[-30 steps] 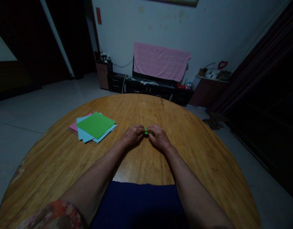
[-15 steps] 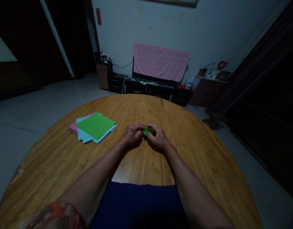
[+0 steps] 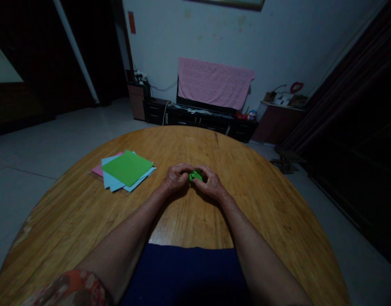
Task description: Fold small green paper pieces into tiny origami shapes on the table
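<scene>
Between my two hands is a small piece of folded green paper (image 3: 195, 175), partly covered by the fingers. My left hand (image 3: 177, 177) grips its left side, fingers bent over the top. From the right, my right hand (image 3: 210, 181) pinches it with the thumb in front and the fingers curled behind. Both hands are close to the wooden tabletop, and the exact folds are too small to make out. To the left lies a fanned stack of square paper, with a green sheet (image 3: 127, 167) on top, light blue sheets (image 3: 108, 180) below it and a pink one (image 3: 97, 170) underneath.
The round wooden table (image 3: 195, 144) fills the foreground, its near edge by my dark blue clothing (image 3: 189, 272). Beyond it stands a low black cabinet (image 3: 198, 120) with a screen covered by a pink cloth (image 3: 214, 83). A small stool (image 3: 287, 159) is on the floor at right.
More of the folded green paper shows between my hands than a second ago. My fingers have shifted around it, the right hand opening into a wider curl. The paper stack has stayed put.
</scene>
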A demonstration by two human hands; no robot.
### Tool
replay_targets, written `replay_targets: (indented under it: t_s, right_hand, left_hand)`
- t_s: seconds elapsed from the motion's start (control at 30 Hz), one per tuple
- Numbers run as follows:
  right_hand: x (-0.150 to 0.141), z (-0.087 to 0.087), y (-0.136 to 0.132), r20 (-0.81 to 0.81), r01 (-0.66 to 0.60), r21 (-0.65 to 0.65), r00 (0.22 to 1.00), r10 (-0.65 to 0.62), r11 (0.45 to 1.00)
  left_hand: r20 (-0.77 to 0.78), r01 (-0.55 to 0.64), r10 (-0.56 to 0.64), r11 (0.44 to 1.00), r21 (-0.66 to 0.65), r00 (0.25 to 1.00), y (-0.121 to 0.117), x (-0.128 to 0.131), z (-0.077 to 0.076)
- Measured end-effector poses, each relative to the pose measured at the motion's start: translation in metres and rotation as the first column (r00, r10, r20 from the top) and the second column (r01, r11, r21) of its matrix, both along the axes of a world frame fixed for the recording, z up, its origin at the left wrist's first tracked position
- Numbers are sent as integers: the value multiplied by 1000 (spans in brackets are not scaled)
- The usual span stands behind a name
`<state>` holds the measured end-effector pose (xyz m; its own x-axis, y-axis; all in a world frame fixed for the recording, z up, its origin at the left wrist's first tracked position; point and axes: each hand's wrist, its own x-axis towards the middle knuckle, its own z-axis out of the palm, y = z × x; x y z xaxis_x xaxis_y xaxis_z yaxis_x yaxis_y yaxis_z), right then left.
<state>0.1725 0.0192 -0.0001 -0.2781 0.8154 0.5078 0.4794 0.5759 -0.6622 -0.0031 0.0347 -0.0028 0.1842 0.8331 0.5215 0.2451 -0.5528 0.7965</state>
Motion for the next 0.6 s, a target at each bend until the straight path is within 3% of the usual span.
replay_targets:
  t_s: [0.13,0.23,0.37,0.47,0.6]
  right_hand:
    - [1,-2,3,-16,23,15,1000,-23,1000]
    - [1,-2,5,-12,93,46,996,-93,995]
    - [0,-2,5,-29,163,69,987,-161,984]
    - [-1,-4,5,-37,170,71,985,-168,983]
    - [-4,-8,7,-31,173,78,985,-171,982]
  left_hand:
    - [84,-9,24,985,-174,996,-6,3,7]
    - [261,52,46,932,-358,964,-8,6,11]
    - [438,164,85,850,-501,895,-8,11,13]
    - [501,223,120,791,-570,857,-11,17,14]
    - [552,252,139,781,-572,822,-14,25,12]
